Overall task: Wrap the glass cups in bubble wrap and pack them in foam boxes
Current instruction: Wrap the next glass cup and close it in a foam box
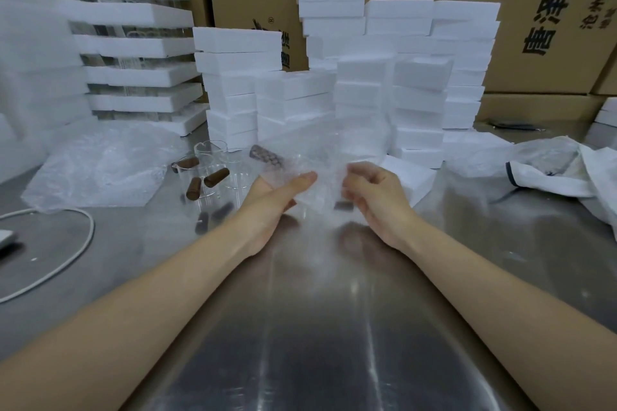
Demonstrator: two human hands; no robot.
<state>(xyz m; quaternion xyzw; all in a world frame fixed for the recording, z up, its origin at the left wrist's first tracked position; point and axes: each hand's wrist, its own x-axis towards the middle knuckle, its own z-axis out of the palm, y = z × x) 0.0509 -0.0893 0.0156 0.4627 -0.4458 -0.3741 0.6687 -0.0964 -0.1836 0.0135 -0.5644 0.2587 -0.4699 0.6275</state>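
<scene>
Head view: mid-wrap, judging by a brown handle (267, 155) showing through the bubble wrap (320, 160). Holding it above the desk (317, 310): left hand (283, 190) gripping from beneath, right hand (377, 193) with fingers curled, pinching. Still to wrap: glass cups (207, 170) at left. Still to fill: foam boxes (367, 77) behind.

A clear bubble wrap sheet (320, 173) is bunched loosely at the middle, raised off the table, and a brown cup handle (267, 156) shows through the bubbles at its 10 o'clock edge. At 9 o'clock from it a few bare glass cups (208, 152) with brown handles stand close together, and farther out the same way lies a flat bubble wrap pile (100, 170). White foam boxes (364, 83) rise in uneven stacks at 12 o'clock, and a single foam box (409, 177) lies low at 3 o'clock, just beside the sheet.
</scene>
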